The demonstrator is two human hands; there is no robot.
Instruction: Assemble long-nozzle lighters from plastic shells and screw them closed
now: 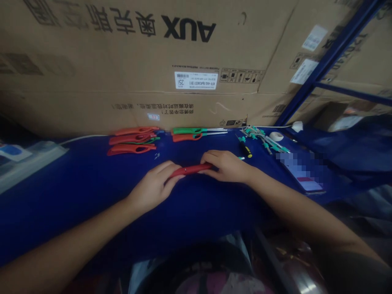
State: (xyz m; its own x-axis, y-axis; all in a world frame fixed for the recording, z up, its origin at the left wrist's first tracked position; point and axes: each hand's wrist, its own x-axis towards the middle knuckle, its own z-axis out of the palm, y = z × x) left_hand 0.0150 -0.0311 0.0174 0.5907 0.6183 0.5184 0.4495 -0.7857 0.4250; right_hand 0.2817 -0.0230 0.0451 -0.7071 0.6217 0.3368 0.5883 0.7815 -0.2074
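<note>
Between my two hands, above the blue tabletop [122, 179], is a red lighter handle [192, 169], lying almost level. My left hand [157, 183] pinches its left end between thumb and fingers. The fingers of my right hand [226, 166] are closed on the other end and partly hide it. Beyond my left hand lies a pile of red lighter handles [131, 148], with a green one among them. Past the held handle, a green long-nozzle lighter [185, 131] and a red long-nozzle lighter [186, 137] lie side by side, metal tubes pointing right.
A yellow-and-black screwdriver [247, 151] lies beyond my right hand. Metal tubes with teal parts [266, 143], a white tape roll [276, 136] and a phone [303, 173] are on the right. A large cardboard box [137, 53] stands behind; plastic packaging [33, 161] is at left.
</note>
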